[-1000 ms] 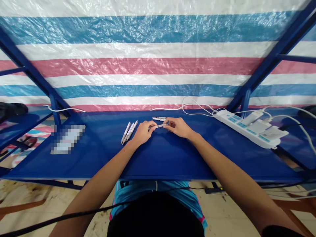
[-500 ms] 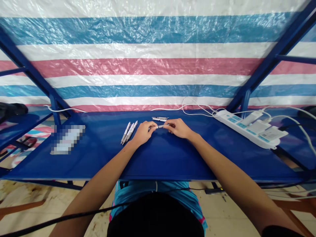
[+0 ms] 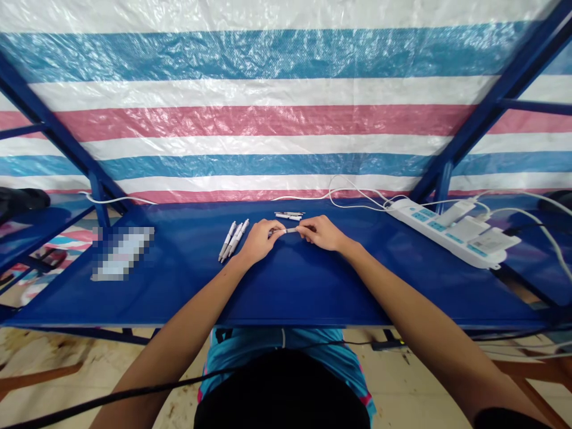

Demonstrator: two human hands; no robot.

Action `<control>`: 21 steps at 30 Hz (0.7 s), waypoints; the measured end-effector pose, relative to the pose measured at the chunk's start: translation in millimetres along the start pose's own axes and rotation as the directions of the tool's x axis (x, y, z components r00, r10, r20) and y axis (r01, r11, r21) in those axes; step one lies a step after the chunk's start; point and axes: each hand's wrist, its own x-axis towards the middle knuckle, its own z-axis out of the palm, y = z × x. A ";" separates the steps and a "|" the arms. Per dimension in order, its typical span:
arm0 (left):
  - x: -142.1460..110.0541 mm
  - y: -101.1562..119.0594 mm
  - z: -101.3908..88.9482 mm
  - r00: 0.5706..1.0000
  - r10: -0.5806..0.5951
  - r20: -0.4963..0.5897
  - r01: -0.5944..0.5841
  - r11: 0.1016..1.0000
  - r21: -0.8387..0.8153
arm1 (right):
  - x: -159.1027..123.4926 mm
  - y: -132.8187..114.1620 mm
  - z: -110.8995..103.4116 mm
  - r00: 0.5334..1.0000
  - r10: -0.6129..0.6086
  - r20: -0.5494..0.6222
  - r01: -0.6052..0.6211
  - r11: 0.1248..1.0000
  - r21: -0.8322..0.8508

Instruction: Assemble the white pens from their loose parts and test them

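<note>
A white and grey pen (image 3: 290,230) lies level between my two hands, a little above the blue tabletop (image 3: 308,286). My left hand (image 3: 263,239) pinches its left end, and my right hand (image 3: 320,232) grips the right end between thumb and fingers. Both ends are hidden by the fingertips. Just left of my left hand, several white pens with grey grips (image 3: 233,241) rest side by side at a slant. Behind the held pen, a few slim pens or pen parts (image 3: 289,215) lie crosswise; I cannot tell which.
A white power strip (image 3: 447,233) with plugged-in chargers sits on the right, its white cables (image 3: 353,192) running along the back edge. On the left is a blurred-out flat object (image 3: 123,253). Blue metal posts (image 3: 442,185) and a striped plastic sheet (image 3: 286,119) stand behind.
Almost nothing differs. My right hand has shifted very slightly at the pen's right end, while my left hand keeps its place.
</note>
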 end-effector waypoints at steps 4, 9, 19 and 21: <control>-0.4 -1.8 1.1 1.000 0.014 -0.008 -0.014 1.000 -0.013 | 0.6 0.4 -0.3 1.000 0.006 0.014 -0.006 1.000 -0.028; -0.2 -2.1 1.2 1.000 0.013 -0.017 -0.013 1.000 -0.020 | 1.1 -0.2 -0.1 0.999 0.029 0.033 -0.027 0.998 -0.049; 0.2 0.0 0.6 1.000 0.007 -0.008 -0.007 0.999 -0.033 | -0.7 1.5 0.0 0.998 -0.009 -0.066 0.012 0.999 0.041; 0.6 0.8 0.6 1.000 0.005 -0.004 -0.005 0.999 -0.039 | -0.8 2.6 0.2 0.997 -0.015 -0.076 0.019 0.999 0.049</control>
